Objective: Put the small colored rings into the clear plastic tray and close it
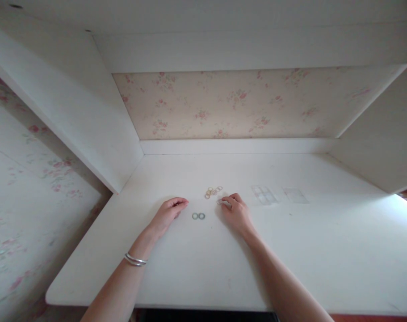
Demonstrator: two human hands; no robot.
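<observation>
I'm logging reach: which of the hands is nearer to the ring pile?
Right. The right hand is just to the right of the ring pile, slightly toward the person; the left hand is to its left, across a wider gap.

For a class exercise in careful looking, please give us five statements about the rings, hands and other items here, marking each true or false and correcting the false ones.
1. Two greenish rings lie side by side. True.
2. The silver bangles are on the right forearm. False: the silver bangles are on the left forearm.
3. A pale ring is at the fingertips of the right hand. True.
4. The clear items lie left of both hands. False: the clear items lie right of them.
5. The ring cluster is farther from the person than the greenish rings. True.
</observation>
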